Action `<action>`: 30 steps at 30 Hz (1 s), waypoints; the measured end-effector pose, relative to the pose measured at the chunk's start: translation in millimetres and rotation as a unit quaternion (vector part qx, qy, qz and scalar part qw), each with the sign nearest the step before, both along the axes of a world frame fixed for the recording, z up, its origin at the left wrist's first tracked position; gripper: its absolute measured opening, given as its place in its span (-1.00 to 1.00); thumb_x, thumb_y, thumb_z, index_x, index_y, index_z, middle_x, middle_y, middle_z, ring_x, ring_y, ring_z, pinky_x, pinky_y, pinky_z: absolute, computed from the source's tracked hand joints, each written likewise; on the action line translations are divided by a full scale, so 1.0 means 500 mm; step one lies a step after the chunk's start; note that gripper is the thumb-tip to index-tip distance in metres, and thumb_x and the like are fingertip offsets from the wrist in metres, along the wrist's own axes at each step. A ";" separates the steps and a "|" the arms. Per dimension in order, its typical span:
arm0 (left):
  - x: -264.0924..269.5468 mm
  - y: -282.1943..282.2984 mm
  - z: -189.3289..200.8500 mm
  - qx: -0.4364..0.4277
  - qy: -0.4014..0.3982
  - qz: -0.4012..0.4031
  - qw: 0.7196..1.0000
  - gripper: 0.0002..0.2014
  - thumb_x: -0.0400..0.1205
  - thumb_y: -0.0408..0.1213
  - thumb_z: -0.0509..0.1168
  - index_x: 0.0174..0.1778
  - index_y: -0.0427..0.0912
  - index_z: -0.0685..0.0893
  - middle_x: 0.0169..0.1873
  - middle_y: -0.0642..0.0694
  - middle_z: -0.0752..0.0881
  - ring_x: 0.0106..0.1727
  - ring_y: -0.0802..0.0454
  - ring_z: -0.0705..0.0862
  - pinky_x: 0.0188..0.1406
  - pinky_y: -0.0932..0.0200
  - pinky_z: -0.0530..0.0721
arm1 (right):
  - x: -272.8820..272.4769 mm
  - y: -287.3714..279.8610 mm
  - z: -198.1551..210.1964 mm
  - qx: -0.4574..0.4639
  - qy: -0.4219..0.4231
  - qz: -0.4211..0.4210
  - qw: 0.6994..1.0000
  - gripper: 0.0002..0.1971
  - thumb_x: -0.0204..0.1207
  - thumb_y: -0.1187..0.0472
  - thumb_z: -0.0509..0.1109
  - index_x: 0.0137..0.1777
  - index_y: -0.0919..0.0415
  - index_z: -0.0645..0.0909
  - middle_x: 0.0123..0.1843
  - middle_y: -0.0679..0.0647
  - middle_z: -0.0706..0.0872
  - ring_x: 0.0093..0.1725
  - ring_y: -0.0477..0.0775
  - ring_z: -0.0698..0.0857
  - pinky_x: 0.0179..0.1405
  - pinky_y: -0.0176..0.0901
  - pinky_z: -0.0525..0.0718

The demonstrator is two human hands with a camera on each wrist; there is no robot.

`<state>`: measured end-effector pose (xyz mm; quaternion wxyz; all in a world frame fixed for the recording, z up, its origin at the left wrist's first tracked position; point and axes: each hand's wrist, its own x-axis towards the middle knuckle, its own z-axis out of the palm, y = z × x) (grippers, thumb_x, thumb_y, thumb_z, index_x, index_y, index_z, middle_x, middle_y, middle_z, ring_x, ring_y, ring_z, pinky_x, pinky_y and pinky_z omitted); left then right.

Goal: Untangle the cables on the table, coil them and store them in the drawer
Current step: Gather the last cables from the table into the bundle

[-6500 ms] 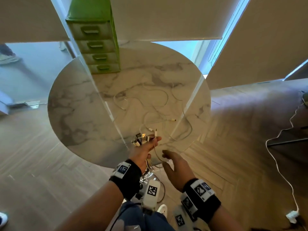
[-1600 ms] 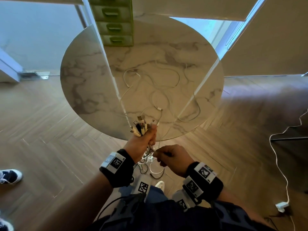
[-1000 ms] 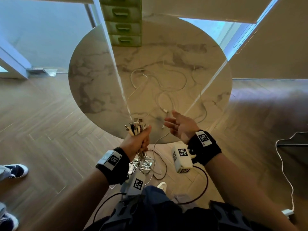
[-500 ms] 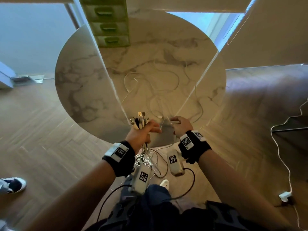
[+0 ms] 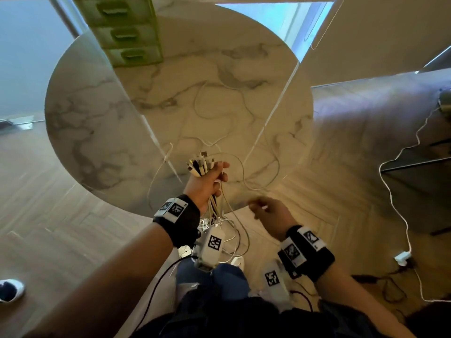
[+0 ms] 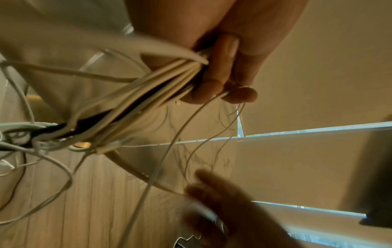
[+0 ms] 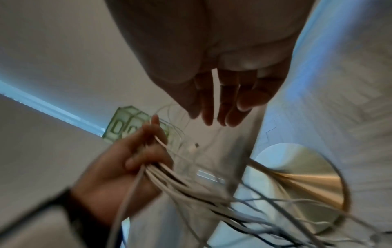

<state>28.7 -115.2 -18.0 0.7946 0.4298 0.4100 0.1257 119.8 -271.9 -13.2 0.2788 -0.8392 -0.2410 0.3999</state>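
Observation:
My left hand [image 5: 207, 181] is held up over the near edge of the round marble table [image 5: 97, 132] and grips a bundle of white and black cables [image 5: 199, 164] with the plugs sticking up. The cables [image 6: 148, 94] hang in tangled loops below the fist. More loose white cables [image 5: 219, 113] lie spread over the table's middle, and one loop runs from them to the fist. My right hand [image 5: 271, 215] is blurred, lower and to the right of the left. Its fingers [image 7: 222, 100] are straight and hold nothing. The green drawer unit [image 5: 127, 32] stands at the table's far left with its drawers closed.
A white charger lead [image 5: 400, 215] snakes over the wood floor on the right to a plug [image 5: 402, 256]. Dark furniture [image 5: 427, 167] stands at the right. A shoe [image 5: 9, 289] shows at the lower left. The table's brass pedestal base [image 7: 297, 184] is under the top.
My right hand has drawn back from the table's near edge toward me and hangs open below it. The left hand keeps the bundle raised, and a cable loop has lifted off the table.

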 end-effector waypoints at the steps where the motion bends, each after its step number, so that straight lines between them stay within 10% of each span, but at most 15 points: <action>1: -0.001 -0.006 -0.002 0.008 0.004 -0.011 1.000 -0.79 0.73 -0.20 0.17 -0.08 -0.16 0.68 -0.43 -0.04 0.59 -0.61 0.20 0.27 -0.59 0.34 0.32 | 0.010 0.019 0.008 0.031 0.016 -0.025 0.999 -0.80 0.61 0.15 0.26 0.10 0.14 0.67 -0.12 -0.05 0.67 -0.08 -0.01 0.63 -0.09 -0.20 0.57; 6: 0.002 -0.034 -0.001 0.062 0.026 -0.103 0.992 -0.84 0.72 -0.24 0.18 -0.04 -0.16 0.66 -0.33 -0.06 0.70 -0.45 0.05 0.45 -0.57 0.29 0.34 | 0.025 0.130 0.054 0.126 0.073 -0.062 0.987 -0.85 0.61 0.19 0.28 -0.03 0.19 0.67 -0.27 -0.03 0.68 -0.28 -0.21 0.64 -0.24 -0.41 0.60; 9: 0.008 -0.040 -0.011 0.038 0.046 -0.111 0.992 -0.81 0.70 -0.28 0.19 0.14 -0.28 0.61 -0.17 -0.14 0.76 -0.50 0.07 0.33 -0.60 0.30 0.35 | 0.018 0.156 0.051 0.128 0.093 -0.102 0.982 -0.89 0.54 0.21 0.36 -0.21 0.13 0.67 -0.27 0.05 0.70 -0.16 0.10 0.72 -0.02 0.04 0.74; 13: 0.017 -0.020 -0.024 -0.049 0.047 -0.042 0.997 -0.82 0.68 -0.22 0.25 0.09 -0.21 0.68 0.09 -0.20 0.74 -0.65 0.19 0.23 -0.60 0.29 0.31 | 0.005 0.114 0.072 0.108 -0.073 -0.063 0.990 -0.89 0.55 0.19 0.36 -0.09 0.17 0.70 -0.30 -0.13 0.57 -0.27 -0.22 0.52 -0.20 -0.34 0.41; 16: 0.021 0.011 -0.023 -0.137 -0.008 -0.031 0.990 -0.82 0.72 -0.18 0.18 0.04 -0.15 0.64 0.18 -0.13 0.75 -0.72 0.22 0.19 -0.65 0.36 0.32 | -0.012 0.047 0.056 0.066 -0.046 -0.054 0.995 -0.89 0.53 0.18 0.38 -0.01 0.12 0.70 -0.08 -0.02 0.68 -0.11 -0.10 0.59 -0.09 -0.31 0.46; 25: 0.036 0.041 -0.010 -0.149 -0.050 0.035 0.987 -0.83 0.73 -0.19 0.15 0.05 -0.07 0.65 -0.16 -0.02 0.70 -0.70 0.24 0.25 -0.66 0.37 0.40 | -0.038 -0.105 -0.045 -0.120 0.000 0.066 0.991 -0.83 0.54 0.18 0.35 0.03 0.17 0.73 0.02 0.07 0.76 0.04 0.01 0.66 0.07 -0.25 0.53; 30: 0.031 0.022 0.000 -0.101 -0.045 0.022 0.994 -0.85 0.71 -0.27 0.19 0.03 -0.12 0.68 -0.32 -0.02 0.59 -0.65 0.21 0.28 -0.64 0.36 0.38 | -0.028 -0.068 -0.033 -0.080 -0.014 0.084 0.993 -0.77 0.56 0.12 0.33 0.17 0.11 0.65 0.14 -0.01 0.71 0.14 -0.06 0.63 0.11 -0.29 0.47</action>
